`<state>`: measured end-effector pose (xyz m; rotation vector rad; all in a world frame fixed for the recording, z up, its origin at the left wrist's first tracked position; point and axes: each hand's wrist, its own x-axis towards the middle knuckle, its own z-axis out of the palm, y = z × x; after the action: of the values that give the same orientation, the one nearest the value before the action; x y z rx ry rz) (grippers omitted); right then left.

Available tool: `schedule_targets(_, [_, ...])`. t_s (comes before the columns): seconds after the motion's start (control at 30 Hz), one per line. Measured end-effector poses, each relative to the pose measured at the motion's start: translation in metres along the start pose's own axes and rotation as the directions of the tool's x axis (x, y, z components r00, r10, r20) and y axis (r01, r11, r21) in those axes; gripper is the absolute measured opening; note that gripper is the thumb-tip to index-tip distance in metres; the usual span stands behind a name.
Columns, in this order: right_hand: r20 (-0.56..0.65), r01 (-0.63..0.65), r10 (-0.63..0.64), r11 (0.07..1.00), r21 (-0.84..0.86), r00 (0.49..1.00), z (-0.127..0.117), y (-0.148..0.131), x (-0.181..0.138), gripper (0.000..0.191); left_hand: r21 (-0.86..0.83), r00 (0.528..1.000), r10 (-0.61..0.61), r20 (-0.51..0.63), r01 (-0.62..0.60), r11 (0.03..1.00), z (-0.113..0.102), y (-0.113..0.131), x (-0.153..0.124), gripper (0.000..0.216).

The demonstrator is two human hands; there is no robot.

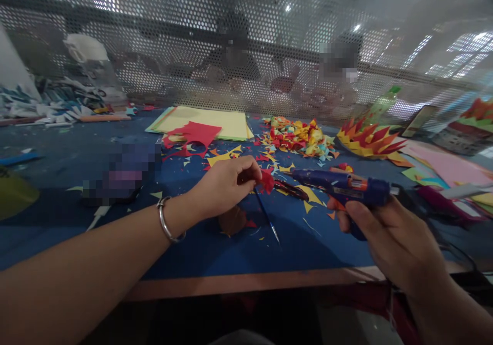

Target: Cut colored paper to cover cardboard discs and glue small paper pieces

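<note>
Between the fingertips of my left hand (233,183) is a small red paper piece (266,180), pinched above the blue table. My right hand (396,237) is wrapped round a blue glue gun (346,187), whose nozzle points left toward the red paper with a small gap between them. Under and near my left hand lie a thin blue paintbrush (267,216) and a brown round piece (232,220). A dark, shiny narrow object (290,189) rests just right of the red paper; its kind I cannot make out.
Crumpled paper flowers (298,137) are heaped at the back, beside yellow paper sheets (211,121) and cut red paper (194,135). A flame-like paper ring (370,140) stands right. A phone (125,173) with a cable lies left. Behind a perforated metal screen (173,47) sit people.
</note>
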<state>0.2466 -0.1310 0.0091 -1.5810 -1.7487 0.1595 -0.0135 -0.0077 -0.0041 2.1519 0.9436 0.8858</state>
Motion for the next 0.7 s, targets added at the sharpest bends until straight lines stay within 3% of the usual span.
schedule_targets(0.3, [0.141, 0.286, -0.267, 0.948, -0.138, 0.953, 0.0017, 0.0019, 0.0053, 0.042, 0.116, 0.998, 0.037, 0.046, -0.042, 0.992, -0.0001, 0.0040, -0.0012, 0.012])
schedule_targets(0.5, [0.151, 0.347, -0.326, 0.926, -0.150, 0.933, 0.0051, 0.0000, 0.0058, 0.029, 0.088, 0.997, 0.035, 0.071, -0.041, 0.995, 0.0003, 0.0036, -0.0029, 0.013])
schedule_targets(0.7, [0.151, 0.379, -0.357, 0.912, -0.158, 0.922, 0.0076, 0.0002, 0.0063, 0.034, 0.096, 0.996, 0.037, 0.085, -0.045, 0.994, 0.0002, 0.0048, -0.0040, 0.014])
